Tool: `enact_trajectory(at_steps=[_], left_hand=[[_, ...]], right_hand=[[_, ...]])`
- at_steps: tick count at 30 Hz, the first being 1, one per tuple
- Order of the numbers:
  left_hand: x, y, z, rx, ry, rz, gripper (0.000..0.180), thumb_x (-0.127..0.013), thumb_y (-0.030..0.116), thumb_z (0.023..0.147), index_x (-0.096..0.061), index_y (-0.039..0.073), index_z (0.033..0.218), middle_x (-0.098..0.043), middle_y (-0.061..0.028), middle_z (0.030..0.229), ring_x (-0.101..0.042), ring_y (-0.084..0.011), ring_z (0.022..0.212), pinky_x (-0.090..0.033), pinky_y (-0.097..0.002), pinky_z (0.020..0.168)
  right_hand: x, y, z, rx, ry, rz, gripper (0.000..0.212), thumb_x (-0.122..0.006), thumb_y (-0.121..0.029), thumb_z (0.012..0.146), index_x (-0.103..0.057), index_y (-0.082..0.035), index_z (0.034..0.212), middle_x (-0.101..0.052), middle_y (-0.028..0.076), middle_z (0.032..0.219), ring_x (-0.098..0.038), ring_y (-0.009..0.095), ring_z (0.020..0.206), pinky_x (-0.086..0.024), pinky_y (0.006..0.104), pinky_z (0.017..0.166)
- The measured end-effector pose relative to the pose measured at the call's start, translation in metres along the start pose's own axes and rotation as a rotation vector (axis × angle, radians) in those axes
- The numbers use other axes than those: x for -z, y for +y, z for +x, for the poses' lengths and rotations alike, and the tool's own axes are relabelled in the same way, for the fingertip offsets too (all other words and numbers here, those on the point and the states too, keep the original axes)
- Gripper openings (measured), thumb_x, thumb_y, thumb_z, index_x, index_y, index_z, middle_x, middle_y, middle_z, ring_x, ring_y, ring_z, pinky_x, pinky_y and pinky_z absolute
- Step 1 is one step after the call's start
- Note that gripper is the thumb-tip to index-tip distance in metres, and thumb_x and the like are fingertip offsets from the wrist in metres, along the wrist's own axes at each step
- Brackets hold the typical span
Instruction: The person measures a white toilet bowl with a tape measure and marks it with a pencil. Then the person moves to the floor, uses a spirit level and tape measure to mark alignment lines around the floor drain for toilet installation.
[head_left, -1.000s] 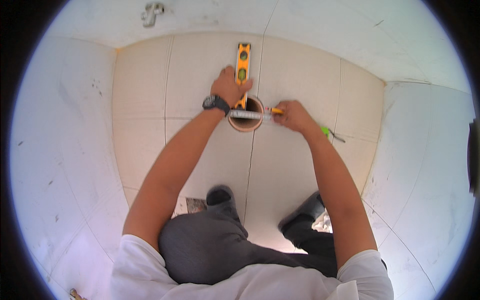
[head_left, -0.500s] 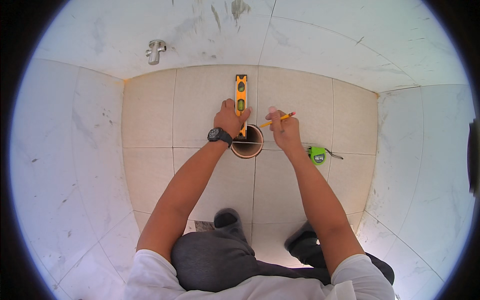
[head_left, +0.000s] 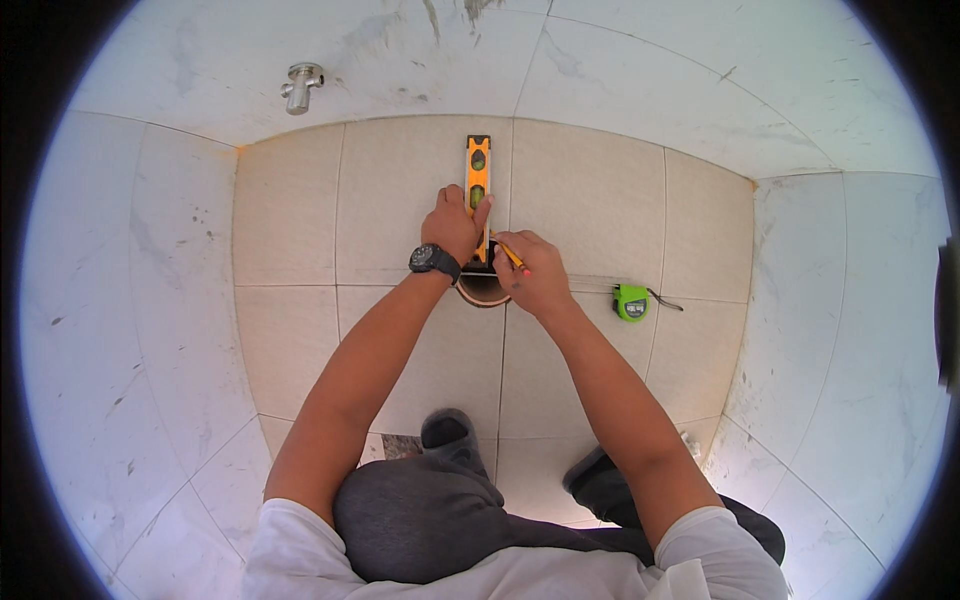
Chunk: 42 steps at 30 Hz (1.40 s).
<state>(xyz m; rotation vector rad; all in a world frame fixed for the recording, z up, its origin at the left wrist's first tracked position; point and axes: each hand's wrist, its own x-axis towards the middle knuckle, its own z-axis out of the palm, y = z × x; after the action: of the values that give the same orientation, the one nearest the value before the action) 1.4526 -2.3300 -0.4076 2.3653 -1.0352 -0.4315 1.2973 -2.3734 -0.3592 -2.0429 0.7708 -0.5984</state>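
Note:
A yellow spirit level (head_left: 478, 150) lies on the beige floor tiles, its near end at the rim of a round pipe opening (head_left: 484, 297) in the floor. My left hand (head_left: 452, 222), with a black watch on the wrist, presses on the level, thumb along its right edge and fingers at its left. In my right hand (head_left: 540, 272) is a yellow pencil (head_left: 517, 261), its point end by the level's right edge near the opening. That hand covers part of the opening, and the pencil's tip is hard to make out.
A green tape measure (head_left: 630, 302) with a black strap rests on the tiles to the right; a thin pale strip runs left from it towards the opening. Marbled walls stand on three sides. A chrome valve (head_left: 301, 88) sticks out of the far wall. My slippered feet (head_left: 449, 433) are near.
My right hand has moved left with the pencil, bringing it from beside the opening to the level's edge. My left hand keeps its place on the level. The whole view has shifted slightly.

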Motion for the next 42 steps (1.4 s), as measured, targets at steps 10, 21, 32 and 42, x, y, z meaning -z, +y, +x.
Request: enact_trajectory(at_steps=[10,21,32,42], left_hand=[[0.003,0.002,0.001,0.027,-0.032,0.003,0.057,-0.061,0.055,0.093,-0.055,0.0,0.107,-0.063,-0.0222,0.105,-0.065,-0.0443,0.086,-0.054,-0.0516,0.072],[0.001,0.0,0.001,-0.003,-0.006,0.021,0.054,-0.06,0.054,0.094,-0.052,0.001,0.101,-0.061,-0.0217,0.102,-0.066,-0.0446,0.082,-0.055,-0.0516,0.068],[-0.003,-0.002,0.001,-0.018,0.032,0.034,0.055,-0.063,0.054,0.092,-0.053,0.001,0.104,-0.062,-0.022,0.103,-0.066,-0.0452,0.081,-0.055,-0.0519,0.067],[-0.001,-0.001,0.001,-0.028,0.022,0.073,0.053,-0.063,0.052,0.093,-0.053,0.001,0.103,-0.062,-0.0219,0.1,-0.065,-0.045,0.081,-0.055,-0.0508,0.066]], right_hand=[[0.008,-0.001,0.01,-0.035,-0.053,0.05,0.014,-0.064,-0.004,0.083,-0.069,0.001,0.095,-0.064,0.019,0.079,-0.064,0.038,0.072,-0.052,0.0432,0.066],[0.011,0.004,0.014,-0.112,-0.061,0.049,0.015,-0.066,-0.005,0.087,-0.072,0.003,0.098,-0.072,0.018,0.089,-0.07,0.027,0.075,-0.054,0.0321,0.069],[0.008,0.004,0.013,-0.274,-0.016,0.165,0.013,-0.065,-0.005,0.084,-0.073,0.001,0.092,-0.07,0.02,0.084,-0.068,0.034,0.071,-0.054,0.0378,0.066],[0.0,0.009,0.012,-0.248,0.057,0.198,0.015,-0.065,-0.007,0.085,-0.073,0.002,0.093,-0.07,0.021,0.083,-0.069,0.033,0.07,-0.054,0.0363,0.066]])
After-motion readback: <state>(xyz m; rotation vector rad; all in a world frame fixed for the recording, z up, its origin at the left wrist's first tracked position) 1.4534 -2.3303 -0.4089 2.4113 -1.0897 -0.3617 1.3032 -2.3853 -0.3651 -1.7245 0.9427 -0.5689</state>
